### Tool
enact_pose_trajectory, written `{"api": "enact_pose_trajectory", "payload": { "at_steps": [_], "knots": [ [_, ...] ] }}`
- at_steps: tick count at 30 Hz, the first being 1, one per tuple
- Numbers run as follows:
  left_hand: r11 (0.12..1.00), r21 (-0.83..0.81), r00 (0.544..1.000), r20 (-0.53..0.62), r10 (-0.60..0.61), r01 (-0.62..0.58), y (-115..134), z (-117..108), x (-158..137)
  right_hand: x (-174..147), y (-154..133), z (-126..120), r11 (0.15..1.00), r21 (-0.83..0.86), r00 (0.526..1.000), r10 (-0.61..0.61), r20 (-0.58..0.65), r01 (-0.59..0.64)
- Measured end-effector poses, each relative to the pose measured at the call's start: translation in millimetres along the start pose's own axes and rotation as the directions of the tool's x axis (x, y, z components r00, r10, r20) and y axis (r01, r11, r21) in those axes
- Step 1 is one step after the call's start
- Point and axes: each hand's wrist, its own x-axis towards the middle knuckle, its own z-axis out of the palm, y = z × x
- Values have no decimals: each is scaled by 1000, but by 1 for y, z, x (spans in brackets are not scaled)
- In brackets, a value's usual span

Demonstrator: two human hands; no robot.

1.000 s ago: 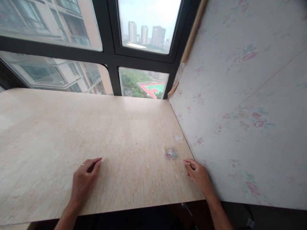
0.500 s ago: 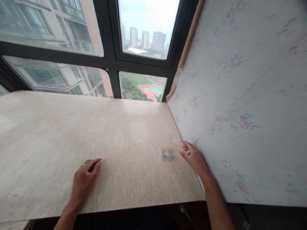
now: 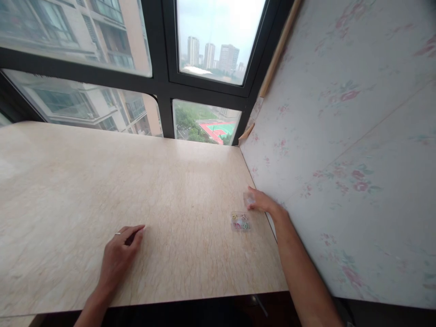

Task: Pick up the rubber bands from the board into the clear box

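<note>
On the left part of the stone-patterned ledge rests my left hand point(image 3: 121, 247), a ring on one finger. Its thumb and index finger are pinched together; a tiny pale speck shows at the tips, too small to name. Against the wall, my right hand point(image 3: 261, 200) has its thumb and fingers at opposite sides of a small clear plastic lid point(image 3: 249, 199), gripping it. Just in front of that hand lies a clear divided box point(image 3: 240, 221) with small coloured rings or bands in its compartments: yellow, pink, magenta and green.
The pale ledge point(image 3: 177, 195) runs back to dark window frames point(image 3: 166, 109). A flower-patterned wall point(image 3: 327, 136) bounds its right side, with a peeling strip point(image 3: 247, 131) at the corner. The ledge's front edge lies close to my body.
My right hand has moved forward and left, from beside the wall to the clear lid, and closed on it. My left hand keeps its pinch. The view has shifted slightly.
</note>
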Motion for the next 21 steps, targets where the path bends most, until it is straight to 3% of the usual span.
{"api": "enact_pose_trajectory", "payload": {
  "at_steps": [8,10,12,14,16,19,21],
  "knots": [
    [1000,-16,1000,5,0,0,-2,0,1,-7,-17,2,998,-28,994,55,-99,-58],
    [1000,-21,1000,3,2,-2,-3,0,1,-12,-25,4,997,69,979,57,-197,-44],
    [1000,-22,1000,2,1,-1,-3,0,0,-18,-36,6,954,301,950,86,-299,8],
    [1000,-24,1000,3,-1,1,-3,0,-1,-28,-49,6,795,603,938,150,-312,73],
    [1000,-27,1000,4,3,-3,-3,0,-1,-41,-65,2,517,849,954,182,-237,112],
    [999,-29,1000,3,20,-20,-1,0,-2,-59,-87,-7,127,990,991,112,-76,62],
    [999,-25,1000,3,21,-21,-1,-1,-2,-69,-100,-11,-12,999,998,48,34,-34]
  ]
}}
